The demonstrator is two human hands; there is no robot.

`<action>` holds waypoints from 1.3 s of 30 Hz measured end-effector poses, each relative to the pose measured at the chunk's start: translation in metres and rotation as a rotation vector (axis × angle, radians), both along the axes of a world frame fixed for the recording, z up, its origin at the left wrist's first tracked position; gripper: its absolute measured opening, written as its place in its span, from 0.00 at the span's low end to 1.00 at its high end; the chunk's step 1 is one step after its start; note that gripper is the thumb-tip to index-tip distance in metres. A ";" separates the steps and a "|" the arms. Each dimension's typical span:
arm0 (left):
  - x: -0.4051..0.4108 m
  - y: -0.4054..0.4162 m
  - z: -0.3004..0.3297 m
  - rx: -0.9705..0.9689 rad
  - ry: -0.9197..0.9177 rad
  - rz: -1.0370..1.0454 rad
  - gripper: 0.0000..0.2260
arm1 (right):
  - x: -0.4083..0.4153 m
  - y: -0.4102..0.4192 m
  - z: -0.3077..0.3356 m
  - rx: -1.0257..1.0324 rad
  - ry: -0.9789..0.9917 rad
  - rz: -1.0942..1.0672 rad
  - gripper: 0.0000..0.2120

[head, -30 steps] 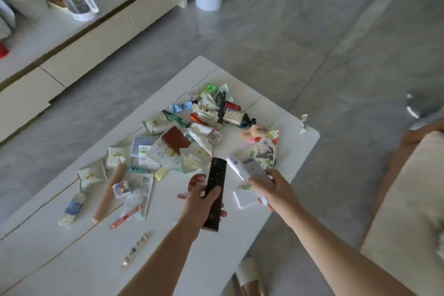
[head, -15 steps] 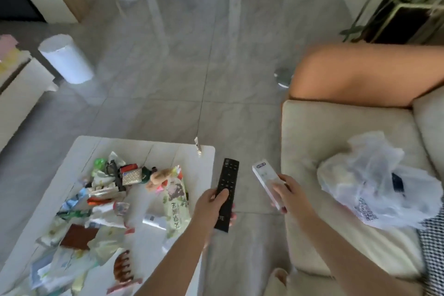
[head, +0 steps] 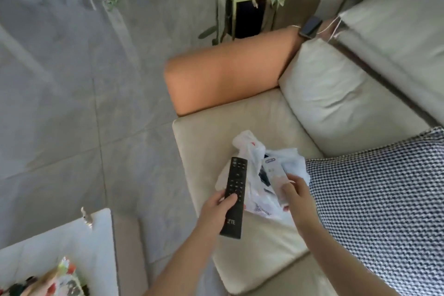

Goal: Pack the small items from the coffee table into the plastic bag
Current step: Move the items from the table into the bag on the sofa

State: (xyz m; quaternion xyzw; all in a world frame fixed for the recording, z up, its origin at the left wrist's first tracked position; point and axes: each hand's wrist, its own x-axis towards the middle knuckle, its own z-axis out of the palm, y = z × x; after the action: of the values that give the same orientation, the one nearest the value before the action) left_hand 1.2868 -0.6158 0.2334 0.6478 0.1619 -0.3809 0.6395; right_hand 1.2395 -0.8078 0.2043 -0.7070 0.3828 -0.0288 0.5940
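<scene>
Over a beige sofa seat (head: 259,255), the left hand (head: 216,214) grips a black remote (head: 234,196) while the right hand (head: 296,193) pinches a white remote (head: 275,172) above the crumpled plastic bag (head: 254,151); the coffee table (head: 96,243) lies near left.

coffee table (head: 72,243) cut by frame edge | items on it blurred (unreadable) | plastic bag (head: 254,151) mouth hidden

My left hand (head: 217,209) gripped a black remote (head: 234,197) and my right hand (head: 296,193) gripped a white remote (head: 276,174), both over the crumpled plastic bag (head: 252,151) lying on the beige sofa seat (head: 216,139). A checked cushion (head: 379,199) sat just beside the bag. The bench (head: 91,243) corner showed at lower left, with blurred packets (head: 60,281).
</scene>
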 end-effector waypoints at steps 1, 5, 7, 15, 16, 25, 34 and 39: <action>0.004 -0.022 -0.001 -0.015 0.008 -0.033 0.08 | 0.000 -0.016 -0.003 -0.008 0.006 -0.026 0.10; 0.024 -0.094 -0.010 -0.027 0.050 -0.090 0.09 | 0.007 -0.068 -0.018 -0.058 0.076 -0.009 0.15; 0.035 -0.125 -0.020 0.012 0.091 -0.096 0.10 | 0.016 -0.085 -0.025 -0.116 0.110 0.024 0.16; 0.075 -0.188 -0.071 0.308 0.224 -0.040 0.15 | 0.066 -0.101 -0.059 -0.350 0.400 0.310 0.13; 0.076 -0.186 -0.079 0.351 0.200 -0.070 0.16 | 0.070 -0.098 -0.063 -0.372 0.442 0.371 0.12; 0.077 -0.136 -0.106 0.603 -0.179 -0.525 0.20 | 0.085 -0.088 -0.093 -0.956 0.528 0.744 0.13; 0.127 -0.165 -0.098 0.952 -1.410 -0.747 0.20 | 0.110 -0.118 -0.123 -0.822 0.554 0.718 0.31; 0.152 -0.157 -0.119 1.203 -1.145 -0.766 0.31 | 0.115 -0.123 -0.132 -0.558 0.473 0.457 0.29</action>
State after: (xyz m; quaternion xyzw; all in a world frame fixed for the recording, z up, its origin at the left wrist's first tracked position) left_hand 1.4391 -0.7731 0.1141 0.9713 -0.2347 -0.0390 0.0067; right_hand 1.3545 -0.9303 0.0726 -0.8942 0.3196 0.1638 0.2671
